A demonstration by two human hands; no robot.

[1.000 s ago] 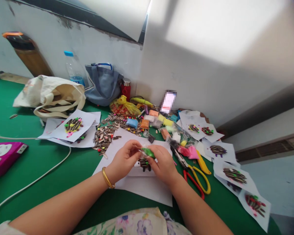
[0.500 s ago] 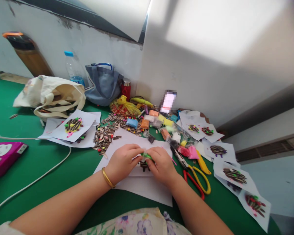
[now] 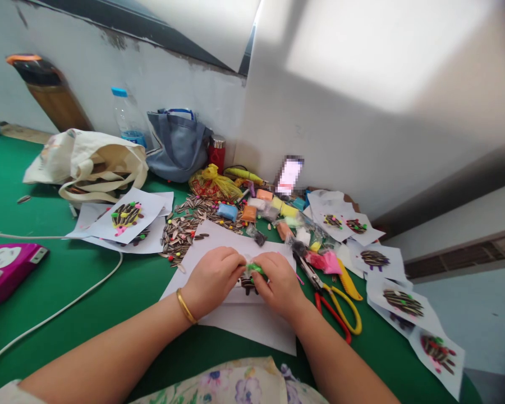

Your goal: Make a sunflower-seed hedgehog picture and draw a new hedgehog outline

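Observation:
Between my two hands is a small clear bag of green modelling clay (image 3: 255,269). My left hand (image 3: 214,278), with a gold bangle at the wrist, pinches the bag's clear end. The fingers of my right hand (image 3: 280,283) are closed on the green clay side. Both hands are just above white paper sheets (image 3: 261,328). Below the bag, a dark seed picture (image 3: 248,285) shows partly on the paper; my hands hide the rest of it.
Sunflower seeds (image 3: 180,233) and coloured balls are heaped behind my left hand. Several clay packets (image 3: 227,211) lie further back. Right of my hands are pliers (image 3: 340,314) and a yellow cutter (image 3: 349,280). Finished seed pictures (image 3: 374,259) line the right edge. A phone (image 3: 290,175) leans on the wall.
My left fingers have curled in slightly at the bag's clear end, and a bit more of the green clay shows. Nothing else on the table has visibly moved.

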